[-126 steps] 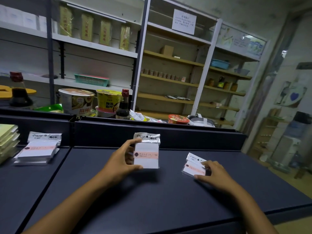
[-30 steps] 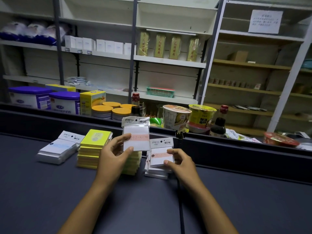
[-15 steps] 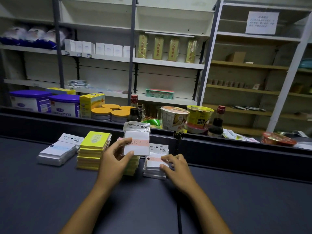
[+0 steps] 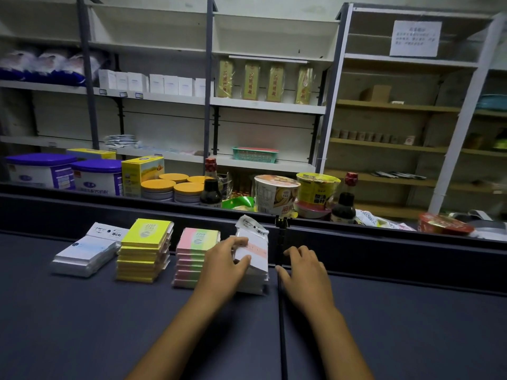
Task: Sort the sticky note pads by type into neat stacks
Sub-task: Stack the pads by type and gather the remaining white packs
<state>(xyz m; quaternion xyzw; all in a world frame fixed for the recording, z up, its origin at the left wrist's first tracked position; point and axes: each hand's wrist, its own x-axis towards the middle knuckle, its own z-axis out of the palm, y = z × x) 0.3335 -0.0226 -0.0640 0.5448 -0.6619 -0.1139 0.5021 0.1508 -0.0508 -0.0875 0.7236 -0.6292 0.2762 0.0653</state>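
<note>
The left hand (image 4: 225,263) pinches a white sticky note pack (image 4: 253,249) tilted atop the rightmost white stack (image 4: 253,282); the right hand (image 4: 303,272) rests relaxed and empty beside it. Released crooked, it may slide off.

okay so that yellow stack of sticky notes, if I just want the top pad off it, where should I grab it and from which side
Probably pinch the top pad of the yellow stack by its two long side edges, coming straight down from above. It lies flat and is the tallest pile's top, so its edges stand clear of the white packets on one side and the pink-green stack on the other.
</note>
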